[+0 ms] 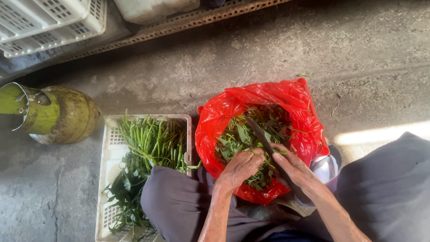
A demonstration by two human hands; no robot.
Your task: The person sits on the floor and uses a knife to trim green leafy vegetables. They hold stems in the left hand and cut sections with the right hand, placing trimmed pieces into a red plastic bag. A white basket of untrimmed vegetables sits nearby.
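A red plastic bag (224, 114) stands open on the concrete floor, filled with cut green leaves and stem pieces (235, 136). My left hand (239, 168) is closed on a small bunch of green stems over the bag's near edge. My right hand (293, 168) grips a long dark knife (260, 132) whose blade reaches across the bag, over the greens. Both hands meet above the bag's opening.
A white plastic crate (107, 166) at the left holds long green leafy stalks (150, 143). A green gas cylinder (58, 116) stands at the far left. White crates (45, 22) and a perforated metal rail (188, 22) lie at the top. My knees in dark cloth flank the bag.
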